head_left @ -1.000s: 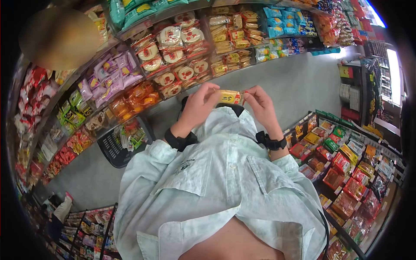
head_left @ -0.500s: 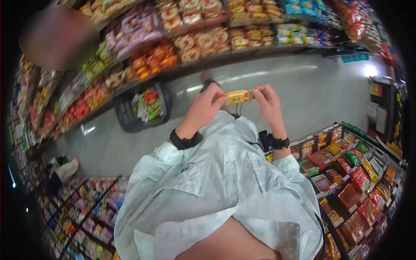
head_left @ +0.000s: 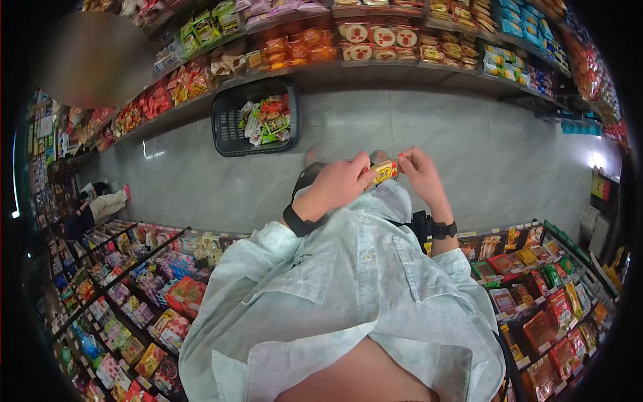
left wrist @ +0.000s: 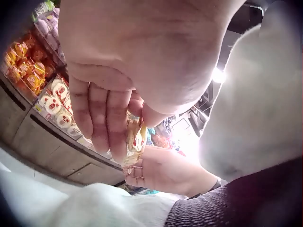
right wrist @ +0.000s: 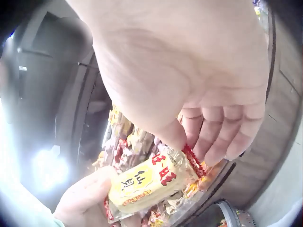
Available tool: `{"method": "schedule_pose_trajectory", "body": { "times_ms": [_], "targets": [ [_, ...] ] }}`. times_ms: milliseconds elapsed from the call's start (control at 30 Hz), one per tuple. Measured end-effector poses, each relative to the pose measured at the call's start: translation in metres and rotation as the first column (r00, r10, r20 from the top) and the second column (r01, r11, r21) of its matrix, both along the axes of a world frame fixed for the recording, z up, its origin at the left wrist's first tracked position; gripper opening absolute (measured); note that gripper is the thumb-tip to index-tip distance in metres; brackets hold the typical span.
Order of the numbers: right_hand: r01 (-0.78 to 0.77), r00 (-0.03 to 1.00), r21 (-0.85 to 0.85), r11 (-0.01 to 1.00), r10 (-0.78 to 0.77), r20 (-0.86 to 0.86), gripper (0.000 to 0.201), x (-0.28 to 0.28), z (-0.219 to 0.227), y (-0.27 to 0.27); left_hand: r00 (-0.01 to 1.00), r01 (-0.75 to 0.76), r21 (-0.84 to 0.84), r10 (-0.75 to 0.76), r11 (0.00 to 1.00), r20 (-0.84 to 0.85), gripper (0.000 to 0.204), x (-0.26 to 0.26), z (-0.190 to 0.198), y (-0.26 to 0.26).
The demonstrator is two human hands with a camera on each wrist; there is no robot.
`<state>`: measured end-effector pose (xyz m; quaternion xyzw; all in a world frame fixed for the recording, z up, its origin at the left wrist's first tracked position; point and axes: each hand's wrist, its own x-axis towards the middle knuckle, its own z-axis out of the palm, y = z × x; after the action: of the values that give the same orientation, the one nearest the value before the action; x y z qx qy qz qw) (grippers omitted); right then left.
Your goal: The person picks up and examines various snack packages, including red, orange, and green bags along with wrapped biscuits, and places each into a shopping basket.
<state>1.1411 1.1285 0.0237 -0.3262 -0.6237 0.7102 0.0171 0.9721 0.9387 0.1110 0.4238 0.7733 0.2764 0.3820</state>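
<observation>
A small wrapped rice cracker packet (right wrist: 147, 183), clear and yellow with red lettering and red crimped ends, is held between both hands in front of the shirt. My left hand (head_left: 340, 182) grips one end of it, thumb against fingers; in the left wrist view part of the wrapper (left wrist: 135, 142) shows beside those fingers. At the opposite end my right hand (head_left: 424, 175) pinches the red crimped edge (right wrist: 193, 161) between thumb and fingers. The right wrist view shows the packet's printed face, with no opening visible in the wrapper.
A dark shopping basket (head_left: 224, 124) holding several snack packs stands on the grey floor (head_left: 187, 181). Shelves of packaged snacks (head_left: 298, 47) line the far side. Lower racks (head_left: 546, 315) flank me on both sides. At the left, another person (head_left: 107, 204) is low near the racks.
The view has swung, so the basket and shelves now appear further right. Both hands have shifted slightly right and down in view, still holding the packet, with the left hand covering more of it.
</observation>
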Motion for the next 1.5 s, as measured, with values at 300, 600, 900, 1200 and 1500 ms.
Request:
{"method": "schedule_pose_trajectory", "body": {
  "times_ms": [300, 600, 900, 1200, 1500],
  "targets": [
    [-0.184, 0.983, 0.08, 0.98, 0.184, 0.012, 0.026, -0.089, 0.027, -0.111, 0.949, -0.306, 0.089, 0.298, 0.948, 0.1, 0.024, -0.056, -0.02, -0.144],
    [-0.318, 0.948, 0.224, 0.921, 0.313, 0.056, 0.038, -0.19, 0.081, -0.243, 0.615, -0.784, 0.302, 0.613, 0.543, 0.496, 0.028, -0.161, -0.054, -0.323],
    [-0.415, 0.908, 0.18, 0.892, 0.394, 0.141, 0.031, -0.183, 0.083, -0.271, 0.609, -0.775, 0.182, 0.635, 0.605, 0.475, 0.021, -0.159, -0.097, -0.372],
    [-0.332, 0.937, 0.169, 0.928, 0.305, 0.167, 0.033, -0.156, 0.078, -0.248, 0.731, -0.617, 0.118, 0.512, 0.778, 0.451, 0.018, -0.134, -0.095, -0.343],
    [-0.212, 0.975, 0.184, 0.96, 0.195, 0.106, 0.035, -0.107, 0.06, -0.148, 0.758, -0.604, 0.148, 0.506, 0.783, 0.412, 0.016, -0.153, -0.081, -0.226]
  ]
}}
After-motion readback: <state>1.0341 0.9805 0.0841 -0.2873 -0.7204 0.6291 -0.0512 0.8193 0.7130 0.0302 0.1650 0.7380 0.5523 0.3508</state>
